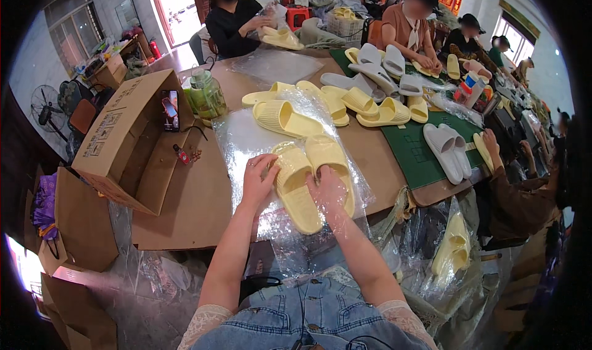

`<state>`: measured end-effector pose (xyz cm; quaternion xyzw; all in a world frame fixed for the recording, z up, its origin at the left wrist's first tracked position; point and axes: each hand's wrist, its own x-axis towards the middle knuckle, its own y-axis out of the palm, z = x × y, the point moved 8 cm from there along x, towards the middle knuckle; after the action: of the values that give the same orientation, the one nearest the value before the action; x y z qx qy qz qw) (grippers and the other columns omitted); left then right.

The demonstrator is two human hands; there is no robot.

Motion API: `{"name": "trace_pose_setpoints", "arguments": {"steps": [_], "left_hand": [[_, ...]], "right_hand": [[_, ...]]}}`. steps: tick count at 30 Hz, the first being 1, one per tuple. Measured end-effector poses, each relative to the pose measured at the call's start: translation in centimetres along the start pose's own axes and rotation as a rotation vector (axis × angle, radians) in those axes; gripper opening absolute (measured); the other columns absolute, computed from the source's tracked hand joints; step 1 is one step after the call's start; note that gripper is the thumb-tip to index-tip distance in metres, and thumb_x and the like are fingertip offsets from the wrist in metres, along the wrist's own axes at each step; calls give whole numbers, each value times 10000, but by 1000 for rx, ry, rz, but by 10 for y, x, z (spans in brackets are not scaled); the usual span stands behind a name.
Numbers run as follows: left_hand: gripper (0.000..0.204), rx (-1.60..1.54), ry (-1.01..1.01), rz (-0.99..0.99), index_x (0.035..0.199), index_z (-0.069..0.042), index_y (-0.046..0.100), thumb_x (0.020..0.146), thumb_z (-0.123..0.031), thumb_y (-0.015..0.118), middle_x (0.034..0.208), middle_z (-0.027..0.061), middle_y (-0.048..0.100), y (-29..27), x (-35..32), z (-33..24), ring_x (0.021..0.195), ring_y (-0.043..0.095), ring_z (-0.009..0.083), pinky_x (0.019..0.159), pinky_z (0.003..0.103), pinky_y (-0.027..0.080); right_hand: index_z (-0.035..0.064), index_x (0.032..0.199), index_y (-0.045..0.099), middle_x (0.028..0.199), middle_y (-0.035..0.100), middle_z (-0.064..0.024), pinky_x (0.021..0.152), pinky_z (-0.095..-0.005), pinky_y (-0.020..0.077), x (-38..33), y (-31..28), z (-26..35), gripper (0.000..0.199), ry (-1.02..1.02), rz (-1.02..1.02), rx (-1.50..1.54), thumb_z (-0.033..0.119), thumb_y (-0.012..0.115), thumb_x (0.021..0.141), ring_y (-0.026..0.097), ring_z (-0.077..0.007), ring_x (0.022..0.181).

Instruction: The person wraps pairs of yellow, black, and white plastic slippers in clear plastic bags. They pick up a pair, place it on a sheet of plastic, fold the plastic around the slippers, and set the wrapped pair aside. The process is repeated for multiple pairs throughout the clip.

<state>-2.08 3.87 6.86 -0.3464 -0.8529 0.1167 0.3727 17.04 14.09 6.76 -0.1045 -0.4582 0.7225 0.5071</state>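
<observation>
A pair of pale yellow slippers lies side by side in front of me, toes pointing away, on clear plastic bags. My left hand grips the outer side of the left slipper at its ribbed strap. At the foot opening of the right slipper, my right hand has its fingers tucked in and its thumb toward the left slipper. Those fingertips are partly hidden. Just beyond the pair, another yellow slipper rests on the plastic.
An open cardboard box stands left, with a phone against it and a green jar behind. More yellow slippers and grey ones lie to the right. Several people work around the table; a bagged yellow slipper pair is lower right.
</observation>
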Motion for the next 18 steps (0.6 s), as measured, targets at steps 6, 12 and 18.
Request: {"name": "trace_pose_setpoints", "arguments": {"steps": [6, 12, 18], "left_hand": [[289, -12, 4, -5, 1122, -83, 707, 844, -161, 709, 1162, 94, 674, -2, -1, 1, 1096, 568, 302, 980, 396, 456], [286, -4, -15, 11, 1121, -88, 708, 844, -162, 709, 1172, 93, 674, -2, 0, -3, 1098, 568, 301, 984, 396, 455], [294, -19, -25, 12, 1128, -93, 709, 846, -179, 710, 1172, 97, 673, -1, -1, 2, 1108, 565, 304, 992, 400, 451]], "right_hand": [[35, 980, 590, 920, 653, -193, 742, -483, 523, -1, -2, 3, 356, 2, 12, 42, 383, 616, 911, 664, -383, 834], [42, 978, 591, 905, 651, -177, 740, -485, 523, -1, 1, -2, 343, 18, 13, 3, 377, 622, 912, 666, -373, 829], [40, 971, 589, 900, 649, -175, 729, -485, 526, -1, 3, -3, 342, 4, 2, 24, 374, 628, 909, 667, -371, 807]]}}
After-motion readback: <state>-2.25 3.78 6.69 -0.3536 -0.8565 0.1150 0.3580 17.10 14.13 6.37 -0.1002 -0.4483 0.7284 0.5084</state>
